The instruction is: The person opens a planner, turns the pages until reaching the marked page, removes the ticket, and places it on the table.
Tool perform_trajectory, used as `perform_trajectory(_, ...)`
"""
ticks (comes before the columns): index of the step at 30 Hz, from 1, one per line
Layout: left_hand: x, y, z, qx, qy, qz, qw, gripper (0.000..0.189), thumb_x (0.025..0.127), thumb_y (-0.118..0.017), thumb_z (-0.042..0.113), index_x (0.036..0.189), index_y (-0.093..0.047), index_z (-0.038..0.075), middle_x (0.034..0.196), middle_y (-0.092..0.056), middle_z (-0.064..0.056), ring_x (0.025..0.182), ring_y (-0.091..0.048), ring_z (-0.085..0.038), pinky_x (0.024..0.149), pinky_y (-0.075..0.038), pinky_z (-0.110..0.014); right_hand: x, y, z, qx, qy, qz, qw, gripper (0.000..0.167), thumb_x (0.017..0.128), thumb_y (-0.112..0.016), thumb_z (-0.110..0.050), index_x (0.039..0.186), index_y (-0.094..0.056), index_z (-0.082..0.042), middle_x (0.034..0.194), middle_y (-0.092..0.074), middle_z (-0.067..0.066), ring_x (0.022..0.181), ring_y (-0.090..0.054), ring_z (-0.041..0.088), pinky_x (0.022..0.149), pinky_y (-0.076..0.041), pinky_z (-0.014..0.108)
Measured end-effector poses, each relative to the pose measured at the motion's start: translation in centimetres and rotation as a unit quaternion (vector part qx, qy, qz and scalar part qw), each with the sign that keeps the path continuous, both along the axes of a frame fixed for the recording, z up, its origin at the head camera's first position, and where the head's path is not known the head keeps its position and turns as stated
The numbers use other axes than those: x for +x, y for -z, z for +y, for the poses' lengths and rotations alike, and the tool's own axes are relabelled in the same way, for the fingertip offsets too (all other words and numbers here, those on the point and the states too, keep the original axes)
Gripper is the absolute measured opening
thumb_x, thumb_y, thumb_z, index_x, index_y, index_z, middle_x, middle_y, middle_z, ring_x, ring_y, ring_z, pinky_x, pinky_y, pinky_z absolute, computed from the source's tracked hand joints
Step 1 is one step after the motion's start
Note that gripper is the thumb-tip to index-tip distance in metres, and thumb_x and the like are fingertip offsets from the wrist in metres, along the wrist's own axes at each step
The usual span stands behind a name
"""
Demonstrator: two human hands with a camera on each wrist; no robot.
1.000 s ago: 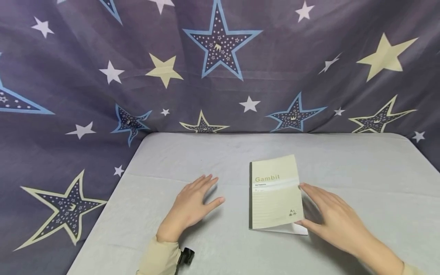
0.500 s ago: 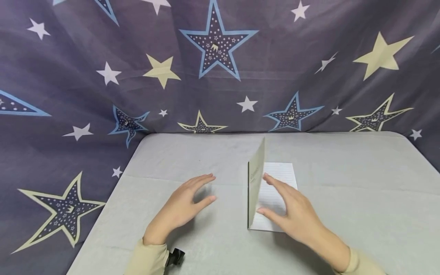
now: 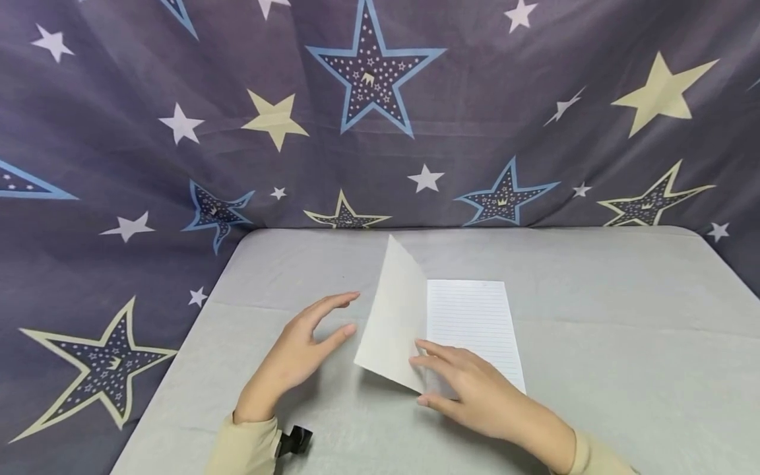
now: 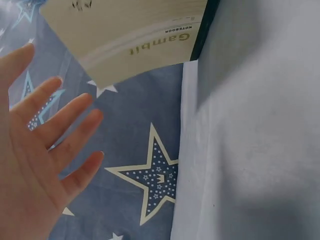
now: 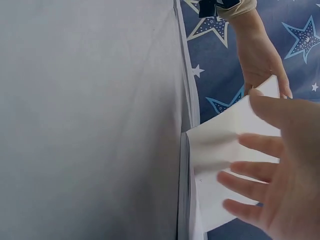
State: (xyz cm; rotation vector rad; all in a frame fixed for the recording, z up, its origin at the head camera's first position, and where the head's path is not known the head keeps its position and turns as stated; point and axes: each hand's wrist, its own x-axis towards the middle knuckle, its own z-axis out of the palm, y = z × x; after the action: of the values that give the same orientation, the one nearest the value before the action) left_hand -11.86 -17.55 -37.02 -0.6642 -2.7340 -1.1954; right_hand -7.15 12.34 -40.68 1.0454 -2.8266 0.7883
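Note:
A notebook lies on the table with its front cover (image 3: 393,310) raised and tilted to the left, its pale inner side showing. To the right of the spine, a white lined page (image 3: 472,323) is exposed. My right hand (image 3: 477,394) is over the lower part of the notebook, fingers extended toward the inside of the cover; whether they touch it I cannot tell. Left of the cover, my left hand (image 3: 293,353) hovers with relaxed fingers, apart from it. The left wrist view shows the cover's outer face (image 4: 135,32), printed "Gambil NOTEBOOK", with a dark spine strip.
The table has a light grey cloth (image 3: 605,343). Behind it and on the left hangs a dark curtain (image 3: 332,158) with star prints. A black device (image 3: 295,441) is strapped at the left sleeve cuff.
The notebook's cover has swung from nearly closed, through upright, to leaning left, uncovering the lined page. My right hand has moved left with it; my left hand has drifted slightly left.

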Motion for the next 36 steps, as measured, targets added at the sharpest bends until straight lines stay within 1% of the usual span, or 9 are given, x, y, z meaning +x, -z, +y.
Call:
perform_trajectory(5,0.0,0.5,0.0,-0.036,-0.001,-0.005,0.9993,0.049,0.092,-0.069,0.041,0.139,-0.056,0.036,0.135,-0.059,0.014,0.128,-0.052,-0.014,0.108,-0.041,-0.045,0.1,0.0,0.2,0.034,-0.04,-0.038,0.9979,0.049,0.097,-0.058,-0.049,0.135,-0.062,-0.017,0.149,-0.048,0.006,0.129,-0.052,0.024,0.104,-0.045,0.047)
perform_trajectory(12,-0.5,1.8,-0.2,-0.102,-0.021,-0.029,0.9941,0.052,0.087,-0.078,0.031,0.136,-0.061,0.028,0.13,-0.063,0.008,0.123,-0.057,-0.022,0.102,-0.046,-0.048,0.1,-0.3,0.9,0.028,-0.056,-0.007,0.998,0.043,0.099,-0.06,-0.041,0.132,-0.064,-0.015,0.137,-0.06,0.003,0.123,-0.057,0.021,0.1,-0.049,0.045)
perform_trajectory(16,-0.7,2.4,-0.4,-0.116,-0.025,-0.068,0.9906,0.058,0.084,-0.081,0.027,0.137,-0.06,0.026,0.134,-0.061,0.001,0.125,-0.055,-0.026,0.102,-0.045,-0.049,-0.4,-1.0,1.8,0.016,-0.048,0.01,0.9987,0.041,0.097,-0.065,-0.033,0.131,-0.064,-0.01,0.132,-0.063,0.004,0.121,-0.059,0.023,0.099,-0.049,0.045)
perform_trajectory(20,-0.8,3.1,-0.6,-0.118,-0.022,-0.125,0.9848,0.065,0.082,-0.083,0.023,0.141,-0.056,0.024,0.142,-0.055,-0.004,0.132,-0.049,-0.029,0.107,-0.041,-0.051,-1.0,-1.8,3.6,0.002,-0.026,0.016,0.9995,0.041,0.096,-0.066,-0.029,0.131,-0.063,-0.008,0.131,-0.063,0.006,0.12,-0.06,0.025,0.1,-0.049,0.046)
perform_trajectory(23,-0.9,3.5,-0.8,-0.13,-0.013,-0.143,0.981,0.069,0.081,-0.083,0.022,0.143,-0.054,0.022,0.144,-0.052,-0.006,0.135,-0.045,-0.031,0.109,-0.038,-0.053,-1.3,-2.1,5.4,-0.002,-0.006,0.017,0.9998,0.041,0.095,-0.068,-0.028,0.13,-0.064,-0.007,0.131,-0.064,0.006,0.12,-0.06,0.027,0.1,-0.049,0.047)
perform_trajectory(27,-1.1,3.7,-1.0,-0.159,0.01,-0.117,0.9803,0.07,0.081,-0.083,0.023,0.144,-0.053,0.019,0.145,-0.049,-0.011,0.136,-0.043,-0.035,0.108,-0.038,-0.056,-1.6,-1.8,7.9,-0.002,0.029,0.014,0.9995,0.041,0.092,-0.072,-0.023,0.129,-0.065,-0.008,0.13,-0.064,0.006,0.12,-0.059,0.028,0.099,-0.048,0.05)
perform_trajectory(31,-1.4,3.7,-1.0,-0.183,0.032,-0.092,0.9783,0.071,0.081,-0.083,0.025,0.144,-0.053,0.016,0.151,-0.041,-0.016,0.138,-0.038,-0.039,0.108,-0.036,-0.058,-1.6,-0.5,10.0,-0.004,0.046,0.018,0.9988,0.045,0.087,-0.077,-0.022,0.129,-0.065,-0.008,0.13,-0.064,0.006,0.121,-0.058,0.03,0.099,-0.047,0.05)
perform_trajectory(33,-1.4,3.7,-1.2,-0.191,0.041,-0.083,0.9772,0.071,0.08,-0.084,0.026,0.144,-0.054,0.015,0.155,-0.036,-0.018,0.139,-0.036,-0.041,0.109,-0.034,-0.06,-1.5,0.3,10.9,-0.008,0.04,0.025,0.9989,0.049,0.084,-0.08,-0.024,0.128,-0.065,-0.009,0.132,-0.063,0.008,0.122,-0.057,0.032,0.103,-0.045,0.041)
perform_trajectory(36,-1.4,3.7,-1.4,-0.199,0.053,-0.071,0.976,0.072,0.079,-0.085,0.026,0.143,-0.055,0.014,0.158,-0.032,-0.016,0.141,-0.033,-0.041,0.11,-0.032,-0.061,-1.3,1.5,11.9,-0.017,0.028,0.03,0.999,0.055,0.079,-0.084,-0.026,0.128,-0.065,-0.011,0.136,-0.059,0.011,0.124,-0.053,0.035,0.111,-0.03,0.019)
